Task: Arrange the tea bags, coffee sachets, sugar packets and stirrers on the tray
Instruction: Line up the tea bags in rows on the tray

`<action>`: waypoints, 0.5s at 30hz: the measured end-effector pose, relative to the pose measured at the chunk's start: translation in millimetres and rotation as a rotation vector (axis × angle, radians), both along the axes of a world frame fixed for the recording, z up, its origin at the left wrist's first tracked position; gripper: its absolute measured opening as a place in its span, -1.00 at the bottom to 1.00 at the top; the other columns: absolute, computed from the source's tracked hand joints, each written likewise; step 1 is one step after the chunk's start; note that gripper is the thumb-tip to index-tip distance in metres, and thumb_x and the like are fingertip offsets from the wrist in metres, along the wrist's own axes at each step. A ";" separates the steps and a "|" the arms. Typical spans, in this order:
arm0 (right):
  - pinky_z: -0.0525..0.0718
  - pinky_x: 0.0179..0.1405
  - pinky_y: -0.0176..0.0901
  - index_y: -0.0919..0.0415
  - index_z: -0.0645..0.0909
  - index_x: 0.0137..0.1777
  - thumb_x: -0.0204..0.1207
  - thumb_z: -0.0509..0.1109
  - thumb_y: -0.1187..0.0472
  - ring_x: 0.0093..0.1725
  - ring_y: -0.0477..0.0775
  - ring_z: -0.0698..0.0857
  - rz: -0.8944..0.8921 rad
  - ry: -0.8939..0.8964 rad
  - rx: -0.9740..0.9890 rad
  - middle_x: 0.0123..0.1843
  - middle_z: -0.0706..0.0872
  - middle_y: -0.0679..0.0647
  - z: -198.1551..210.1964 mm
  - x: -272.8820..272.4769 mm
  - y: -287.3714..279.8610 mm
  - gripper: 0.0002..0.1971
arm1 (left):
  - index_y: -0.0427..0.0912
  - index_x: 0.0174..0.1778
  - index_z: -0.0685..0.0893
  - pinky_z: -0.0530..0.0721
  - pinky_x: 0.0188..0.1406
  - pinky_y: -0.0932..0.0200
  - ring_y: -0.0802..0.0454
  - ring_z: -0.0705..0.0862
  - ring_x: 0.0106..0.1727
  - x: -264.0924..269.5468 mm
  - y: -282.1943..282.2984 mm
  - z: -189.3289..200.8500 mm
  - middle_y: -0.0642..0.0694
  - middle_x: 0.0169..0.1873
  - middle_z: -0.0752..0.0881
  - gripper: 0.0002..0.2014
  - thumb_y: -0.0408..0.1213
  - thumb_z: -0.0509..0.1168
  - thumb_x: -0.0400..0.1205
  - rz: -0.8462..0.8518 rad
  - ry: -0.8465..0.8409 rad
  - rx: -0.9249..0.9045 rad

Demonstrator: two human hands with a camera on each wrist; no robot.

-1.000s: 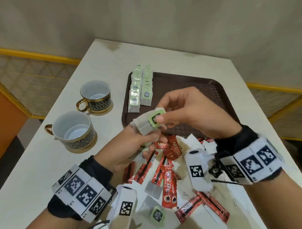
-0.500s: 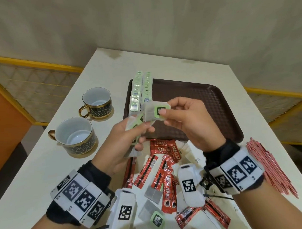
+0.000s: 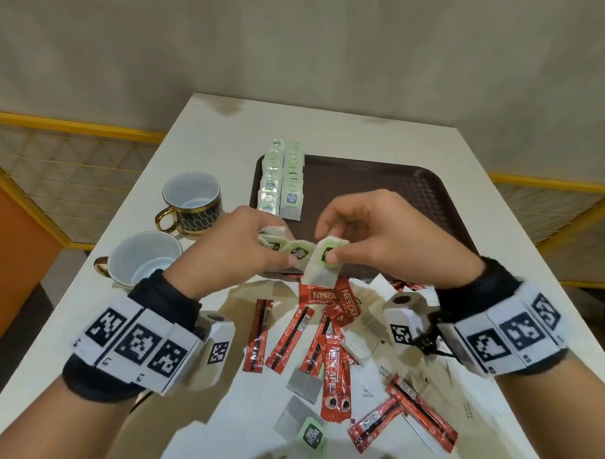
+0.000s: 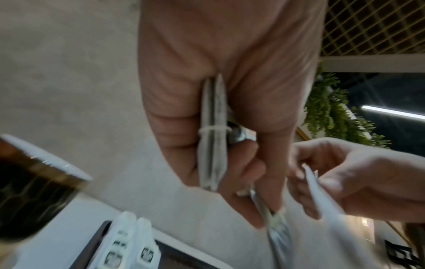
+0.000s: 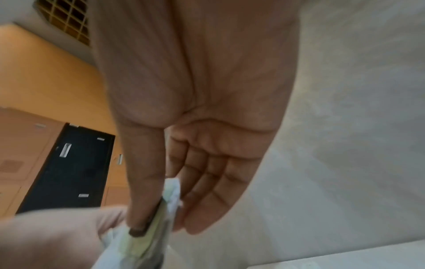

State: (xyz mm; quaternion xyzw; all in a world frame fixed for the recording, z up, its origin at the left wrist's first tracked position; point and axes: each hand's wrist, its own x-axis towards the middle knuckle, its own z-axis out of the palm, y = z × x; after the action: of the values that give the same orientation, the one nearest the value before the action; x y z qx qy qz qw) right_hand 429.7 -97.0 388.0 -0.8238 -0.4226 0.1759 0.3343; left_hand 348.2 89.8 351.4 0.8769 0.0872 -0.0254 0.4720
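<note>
My left hand (image 3: 246,245) holds a small stack of tea bags (image 3: 288,245) with green tags; in the left wrist view the tea bags (image 4: 212,138) are gripped between its fingers and palm. My right hand (image 3: 373,237) pinches one tea bag (image 3: 324,263) by its green tag just right of that stack, over the near edge of the brown tray (image 3: 395,185). Two rows of tea bags (image 3: 282,178) stand along the tray's left side. Red coffee sachets (image 3: 332,345) and white sugar packets (image 3: 372,388) lie scattered on the table in front of me.
Two white cups with dark patterned sides and gold handles, one (image 3: 192,207) farther and one (image 3: 142,262) nearer, stand left of the tray. A loose tea bag (image 3: 308,431) lies near the table's front edge. Most of the tray's right part is bare.
Both hands have moved lower and nearer each other. The right hand has brought its single tea bag down beside the stack in the left hand.
</note>
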 end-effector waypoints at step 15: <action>0.68 -0.33 -0.32 0.18 0.76 -0.20 0.26 0.69 0.30 -0.36 -0.17 0.68 -0.153 0.055 0.050 -0.30 0.78 0.01 -28.7 4.1 -1.7 -0.82 | -0.26 -0.15 0.82 0.48 -0.62 0.55 0.32 0.73 -0.42 -7.9 -6.0 -3.7 0.08 -0.38 0.77 -0.97 -0.42 0.48 0.53 0.174 -0.152 -0.302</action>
State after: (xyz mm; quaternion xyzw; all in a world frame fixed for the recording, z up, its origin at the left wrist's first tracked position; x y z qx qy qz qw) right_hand 433.8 -98.7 359.3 -0.8400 -0.3533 0.1618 0.3786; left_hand 340.3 83.9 347.7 0.7847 0.1219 0.0691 0.6038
